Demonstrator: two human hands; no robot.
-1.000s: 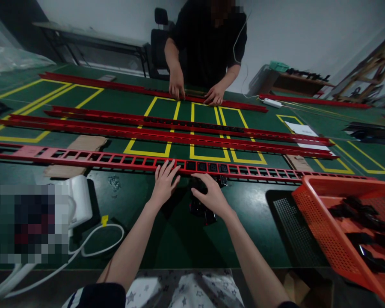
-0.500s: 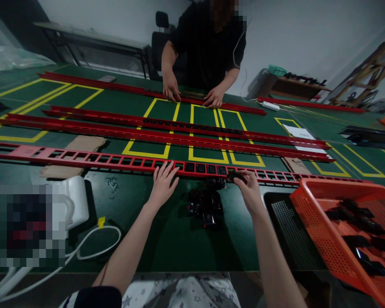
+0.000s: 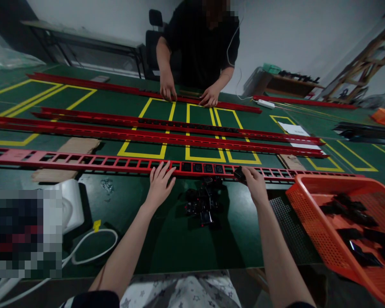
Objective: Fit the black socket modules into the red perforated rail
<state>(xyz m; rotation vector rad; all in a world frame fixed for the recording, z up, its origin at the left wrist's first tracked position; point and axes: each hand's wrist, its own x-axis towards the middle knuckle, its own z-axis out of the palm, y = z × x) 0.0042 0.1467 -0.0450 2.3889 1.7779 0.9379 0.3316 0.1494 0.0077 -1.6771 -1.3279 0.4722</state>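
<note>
A long red slotted rail [image 3: 93, 161] lies across the green table in front of me, with a few black socket modules [image 3: 208, 168] seated in its middle slots. My left hand [image 3: 158, 185] rests flat on the rail's near edge, fingers spread. My right hand [image 3: 255, 183] pinches a small black socket module [image 3: 239, 173] at the rail, just right of the seated ones. Between my hands a pile of loose black modules [image 3: 202, 200] sits on the table.
An orange mesh basket [image 3: 314, 218] holding black parts stands at the right on a black mat [image 3: 284, 222]. More red rails [image 3: 179, 137] lie farther back. Across the table a person in black has both hands [image 3: 188, 94] on another rail. A white device [image 3: 69, 205] and cable sit at left.
My right hand left the pile of modules, picked one up and carried it right and up to the rail. My left hand stayed on the rail.
</note>
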